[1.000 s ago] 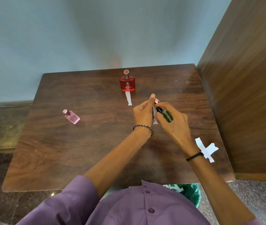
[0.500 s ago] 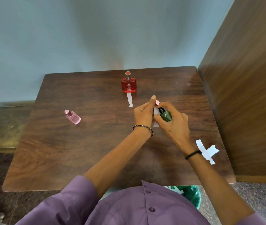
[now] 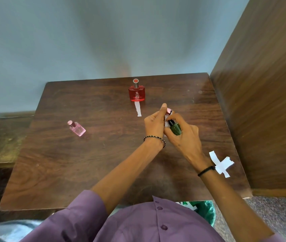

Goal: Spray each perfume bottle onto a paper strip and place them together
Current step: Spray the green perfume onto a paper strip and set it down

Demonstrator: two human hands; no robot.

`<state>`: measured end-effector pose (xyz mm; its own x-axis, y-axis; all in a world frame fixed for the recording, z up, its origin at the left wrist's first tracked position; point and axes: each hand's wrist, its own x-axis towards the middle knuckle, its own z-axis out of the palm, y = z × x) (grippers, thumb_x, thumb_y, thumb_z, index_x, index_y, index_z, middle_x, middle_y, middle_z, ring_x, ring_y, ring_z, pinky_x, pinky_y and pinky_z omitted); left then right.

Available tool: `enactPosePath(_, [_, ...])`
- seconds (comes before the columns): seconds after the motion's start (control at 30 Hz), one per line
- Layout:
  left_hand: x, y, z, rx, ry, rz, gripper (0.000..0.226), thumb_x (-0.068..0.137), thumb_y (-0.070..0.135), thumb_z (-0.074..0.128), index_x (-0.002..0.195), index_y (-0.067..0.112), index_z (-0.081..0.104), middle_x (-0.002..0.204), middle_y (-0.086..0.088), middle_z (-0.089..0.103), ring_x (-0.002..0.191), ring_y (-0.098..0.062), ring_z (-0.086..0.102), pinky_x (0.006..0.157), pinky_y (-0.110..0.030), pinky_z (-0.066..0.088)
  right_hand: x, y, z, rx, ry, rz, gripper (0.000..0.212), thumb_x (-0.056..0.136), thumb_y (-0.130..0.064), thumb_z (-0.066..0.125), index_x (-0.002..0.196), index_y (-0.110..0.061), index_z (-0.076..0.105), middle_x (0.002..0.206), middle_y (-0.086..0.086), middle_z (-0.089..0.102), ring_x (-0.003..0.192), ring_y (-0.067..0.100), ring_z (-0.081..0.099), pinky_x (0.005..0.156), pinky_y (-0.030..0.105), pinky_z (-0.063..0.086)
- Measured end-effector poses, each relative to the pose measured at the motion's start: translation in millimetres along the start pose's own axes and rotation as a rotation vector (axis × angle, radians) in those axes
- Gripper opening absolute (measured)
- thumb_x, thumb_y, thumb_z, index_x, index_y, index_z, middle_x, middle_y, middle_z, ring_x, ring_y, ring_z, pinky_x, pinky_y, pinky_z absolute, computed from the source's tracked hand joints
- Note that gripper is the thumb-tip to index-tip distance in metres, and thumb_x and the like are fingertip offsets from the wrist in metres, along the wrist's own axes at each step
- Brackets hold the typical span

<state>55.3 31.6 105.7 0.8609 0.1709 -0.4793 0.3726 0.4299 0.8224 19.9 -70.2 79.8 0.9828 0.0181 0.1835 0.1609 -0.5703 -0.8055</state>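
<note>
My right hand (image 3: 185, 137) grips a small dark green perfume bottle (image 3: 175, 128) with a black nozzle, tilted toward my left hand. My left hand (image 3: 154, 124) pinches a white paper strip (image 3: 166, 121) upright right beside the nozzle; most of the strip is hidden between the hands. A small pink object (image 3: 169, 110) shows just behind my fingers. A red perfume bottle (image 3: 136, 92) stands at the back of the wooden table (image 3: 86, 163) with a paper strip (image 3: 138, 109) lying in front of it. A pink perfume bottle (image 3: 76, 128) lies on the left.
A small pile of spare white paper strips (image 3: 221, 164) lies near the table's right edge, by my right wrist. A tall wooden panel (image 3: 264, 95) borders the table on the right. A green bin (image 3: 202, 211) sits below the front edge. A wall rises behind.
The green bottle has tilted a little more upright in my right hand. Both hands stay together in the same spot, and the camera view has shifted slightly.
</note>
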Motion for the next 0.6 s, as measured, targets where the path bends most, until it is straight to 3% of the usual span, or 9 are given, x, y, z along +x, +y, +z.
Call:
enactPosePath(0.13, [0.5, 0.4, -0.5, 0.004, 0.001, -0.001, 0.027, 0.093, 0.027, 0.070, 0.072, 0.011, 0.074, 0.047, 0.008, 0.063, 0.041, -0.002, 0.058, 0.045, -0.016, 0.050, -0.3, 0.0, -1.6, -0.033, -0.051, 0.001, 0.029, 0.095, -0.031, 0.063, 0.124, -0.030, 0.058, 0.074, -0.022, 0.062, 0.074, -0.016, 0.062, 0.061, -0.002, 0.043])
enactPosePath(0.33, [-3.1, -5.1, 0.0, 0.049, -0.022, -0.001, 0.034, 0.094, 0.030, 0.068, 0.063, 0.015, 0.070, 0.038, 0.012, 0.052, 0.033, 0.001, 0.048, 0.038, -0.012, 0.041, -3.9, 1.2, 0.5, -0.045, 0.019, 0.026, 0.019, 0.095, -0.031, 0.063, 0.114, -0.027, 0.061, 0.064, -0.016, 0.062, 0.070, -0.014, 0.061, 0.055, 0.000, 0.041])
enactPosePath(0.53, [1.3, -1.4, 0.6, 0.000, -0.025, -0.012, 0.026, 0.092, 0.030, 0.070, 0.079, 0.008, 0.077, 0.060, 0.002, 0.071, 0.052, -0.007, 0.066, 0.052, -0.020, 0.055, -5.2, -1.7, -0.5, -0.022, -0.012, 0.066, 0.038, 0.097, -0.025, 0.064, 0.133, -0.024, 0.054, 0.082, -0.017, 0.063, 0.067, -0.016, 0.061, 0.063, -0.006, 0.040])
enactPosePath(0.6, [2.9, -1.1, 0.3, 0.020, -0.021, -0.006, 0.027, 0.092, 0.031, 0.071, 0.078, 0.008, 0.077, 0.058, 0.002, 0.069, 0.050, -0.007, 0.064, 0.051, -0.020, 0.055, -5.0, -2.0, -1.1, -0.039, -0.014, 0.052, 0.034, 0.097, -0.028, 0.063, 0.130, -0.026, 0.055, 0.080, -0.019, 0.062, 0.064, -0.015, 0.060, 0.064, -0.005, 0.040])
